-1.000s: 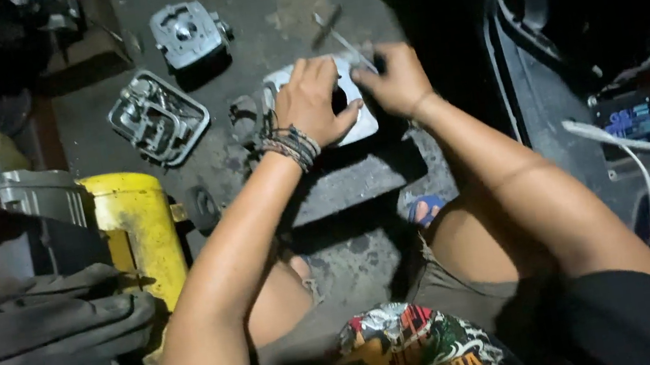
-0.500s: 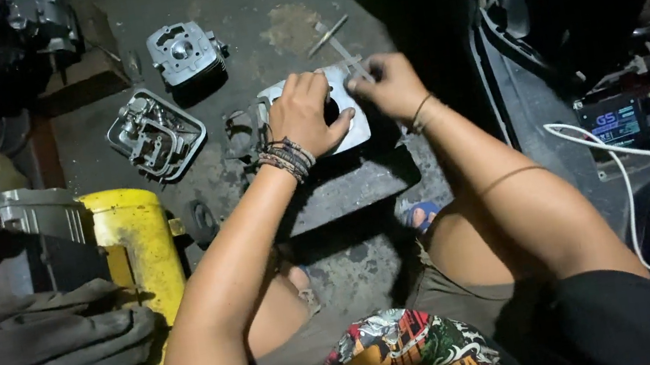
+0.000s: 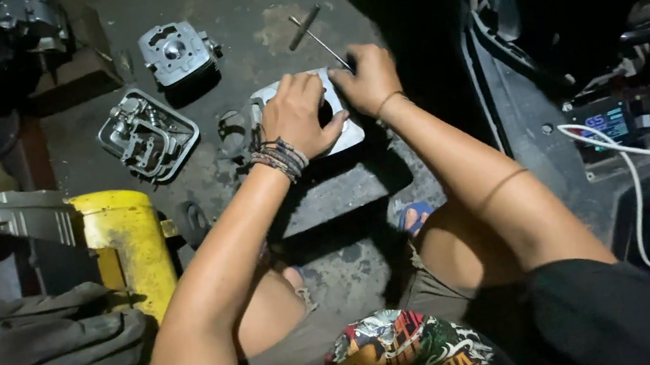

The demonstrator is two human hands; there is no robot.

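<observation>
A pale metal engine block (image 3: 339,133) with a round bore sits on a dark slab (image 3: 344,192) on the floor. My left hand (image 3: 296,116) lies flat on top of the block, fingers spread, several bracelets on the wrist. My right hand (image 3: 368,80) is closed on a thin metal rod tool (image 3: 318,40) whose T-shaped handle points up and away from the block's far edge. The tool's tip is hidden behind my fingers.
A cylinder head (image 3: 175,53) and a finned engine cover (image 3: 146,136) lie on the stained concrete to the left. A yellow container (image 3: 126,242) and grey rags (image 3: 26,364) are at near left. A battery with a white cable (image 3: 638,153) sits right.
The view has shifted slightly, so everything sits lower in the picture. My right hand has drawn in over the block's far right corner; the left hand stays pressed on the block.
</observation>
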